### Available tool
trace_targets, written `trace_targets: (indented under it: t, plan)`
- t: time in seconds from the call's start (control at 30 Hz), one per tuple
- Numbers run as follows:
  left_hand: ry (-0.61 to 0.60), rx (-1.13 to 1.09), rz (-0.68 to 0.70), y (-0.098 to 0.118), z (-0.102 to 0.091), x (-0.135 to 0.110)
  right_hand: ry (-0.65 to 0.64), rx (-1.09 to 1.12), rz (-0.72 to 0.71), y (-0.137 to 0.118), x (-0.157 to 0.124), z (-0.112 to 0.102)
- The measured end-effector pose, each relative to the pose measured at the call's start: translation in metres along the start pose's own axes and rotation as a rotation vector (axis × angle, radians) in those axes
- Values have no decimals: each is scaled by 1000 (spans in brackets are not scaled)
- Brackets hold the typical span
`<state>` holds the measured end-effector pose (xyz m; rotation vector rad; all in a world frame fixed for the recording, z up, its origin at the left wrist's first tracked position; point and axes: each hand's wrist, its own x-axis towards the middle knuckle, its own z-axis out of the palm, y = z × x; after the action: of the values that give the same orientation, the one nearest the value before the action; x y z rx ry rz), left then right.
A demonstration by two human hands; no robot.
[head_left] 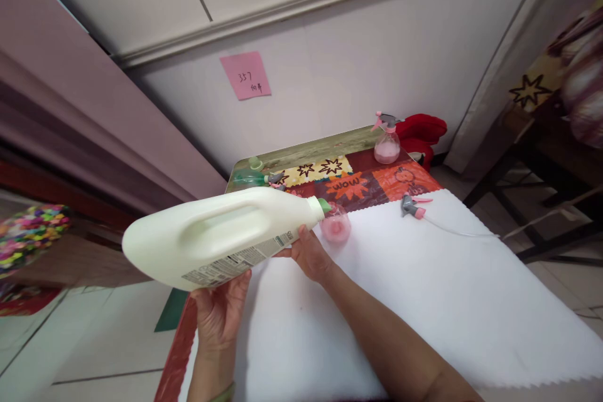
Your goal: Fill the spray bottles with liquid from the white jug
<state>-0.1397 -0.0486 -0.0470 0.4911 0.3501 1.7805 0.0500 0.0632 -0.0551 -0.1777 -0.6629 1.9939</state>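
Observation:
A large pale-green jug (155, 242) with a moulded handle and a green spout lies tilted nearly on its side in both my hands. My left hand (221, 311) is under its base end, fingers behind the label. Near the neck, my right hand (308, 254) grips the jug from below. The spout points right, at the mouth of a pink see-through bottle (336, 226) standing on the white cloth. Whether liquid is flowing I cannot tell. A grey and pink spray head (412, 206) with a clear tube lies on the cloth to the right.
Behind stands a pink spray bottle (387, 149) with its head on. A green spray bottle (252, 178) lies at the back left, near a small green cap (255, 163). White cloth (414, 301) covers the table's front. A pink note (245, 75) hangs on the wall.

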Motion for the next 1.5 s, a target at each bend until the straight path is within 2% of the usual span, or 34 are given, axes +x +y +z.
trace_targets:
  t: [0.2, 0.53, 0.87, 1.5]
  plan:
    - [-30, -13, -7, 0, 3, 0, -2, -8, -2, -1, 0, 1]
    - [3, -16, 2, 1, 1, 0, 15, -12, 3, -1, 0, 2]
    - [-23, 14, -16, 0, 7, -1, 4, 3, 5, -1, 0, 2]
    - [-2, 17, -1, 1, 6, -2, -1, -3, 10, -3, -1, 4]
